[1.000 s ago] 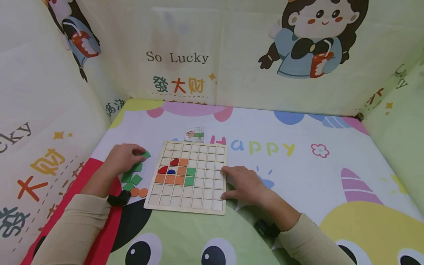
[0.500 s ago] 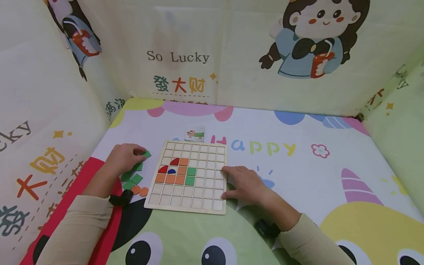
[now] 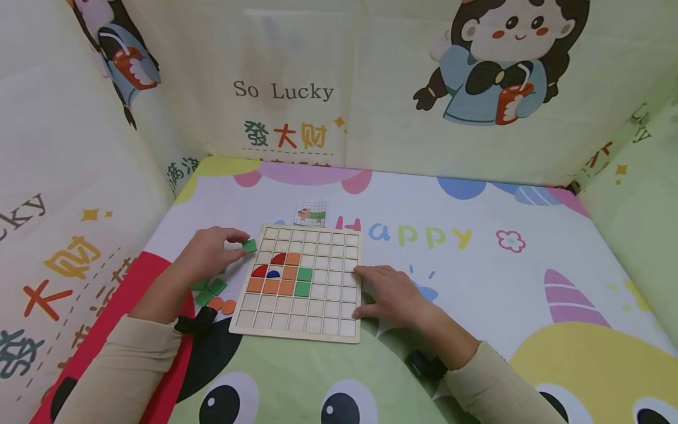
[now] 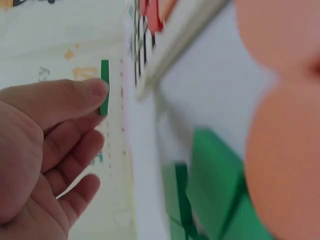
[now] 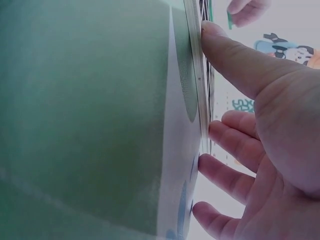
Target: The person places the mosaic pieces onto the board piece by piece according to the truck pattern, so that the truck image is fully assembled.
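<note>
Between thumb and fingertips my left hand (image 3: 210,252) pinches a green square tile (image 3: 249,245), raised at the left edge of the wooden grid board (image 3: 294,337). In the left wrist view the tile (image 4: 104,87) shows edge-on. My right hand (image 3: 394,297) rests against the board's right edge, thumb and fingers extended and touching it. Set in the board's cells are orange squares (image 3: 271,287), two red quarter-round pieces (image 3: 278,258), a blue half-round piece (image 3: 273,274) and two green squares (image 3: 302,289).
Loose green tiles (image 3: 217,287) lie left of the board, partly hidden by my left hand. Two orange discs (image 3: 228,307) sit nearer to me. Behind the board lies a small pattern card (image 3: 311,214). Patterned cloth walls (image 3: 381,106) enclose the table.
Lifting a green tile from the loose ones, my left hand has moved right toward the board's left edge. My right hand and the board stay put.
</note>
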Motion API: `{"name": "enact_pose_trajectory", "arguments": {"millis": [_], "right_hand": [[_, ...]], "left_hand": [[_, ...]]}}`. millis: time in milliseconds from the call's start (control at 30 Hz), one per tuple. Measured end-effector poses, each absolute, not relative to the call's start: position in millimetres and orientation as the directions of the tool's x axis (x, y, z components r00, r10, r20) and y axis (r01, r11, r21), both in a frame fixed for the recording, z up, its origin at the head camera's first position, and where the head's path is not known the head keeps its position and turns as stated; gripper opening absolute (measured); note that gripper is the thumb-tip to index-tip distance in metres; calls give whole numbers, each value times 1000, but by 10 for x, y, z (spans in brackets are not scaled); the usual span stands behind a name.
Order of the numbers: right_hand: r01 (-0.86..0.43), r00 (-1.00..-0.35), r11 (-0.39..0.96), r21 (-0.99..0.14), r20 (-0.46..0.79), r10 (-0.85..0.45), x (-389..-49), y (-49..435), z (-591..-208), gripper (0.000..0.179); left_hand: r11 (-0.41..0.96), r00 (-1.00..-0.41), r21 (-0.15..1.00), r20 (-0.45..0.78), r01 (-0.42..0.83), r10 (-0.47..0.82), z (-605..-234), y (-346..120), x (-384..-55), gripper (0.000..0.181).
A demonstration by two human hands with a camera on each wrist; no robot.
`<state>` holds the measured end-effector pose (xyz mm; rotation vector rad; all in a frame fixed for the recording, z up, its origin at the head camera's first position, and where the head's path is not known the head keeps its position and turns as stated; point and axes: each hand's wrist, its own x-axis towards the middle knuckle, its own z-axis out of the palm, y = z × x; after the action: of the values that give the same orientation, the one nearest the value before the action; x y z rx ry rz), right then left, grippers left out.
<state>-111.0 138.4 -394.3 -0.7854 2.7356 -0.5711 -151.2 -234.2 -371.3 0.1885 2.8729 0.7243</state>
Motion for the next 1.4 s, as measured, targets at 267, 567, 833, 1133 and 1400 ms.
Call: {"name": "enact_pose_trajectory", "arguments": {"millis": [267, 567, 833, 1133, 1400], "right_hand": [[-451, -828, 780, -433, -123, -547, -1114, 1377, -3945, 83], [-443, -832, 787, -430, -129, -539, -1115, 1380, -3949, 84], [-441, -834, 786, -433, -127, -537, -1117, 1377, -3946, 83], [-437, -835, 789, -433, -131, -534, -1119, 1374, -3943, 82], [-433, -833, 786, -441, -137, -536, -1121, 1374, -3943, 82]], "left_hand": [[858, -952, 482, -138, 176, 273, -3662, -2053, -1431, 38], [812, -916, 526, -138, 254, 376, -3674, -1796, -1399, 28], [796, -888, 517, -138, 313, 439, -3722, -1562, -1373, 28], [785, -869, 509, -131, 353, 476, -3748, -1362, -1382, 28], [777, -852, 503, -138, 378, 505, -3789, -1213, -1372, 28]]}}
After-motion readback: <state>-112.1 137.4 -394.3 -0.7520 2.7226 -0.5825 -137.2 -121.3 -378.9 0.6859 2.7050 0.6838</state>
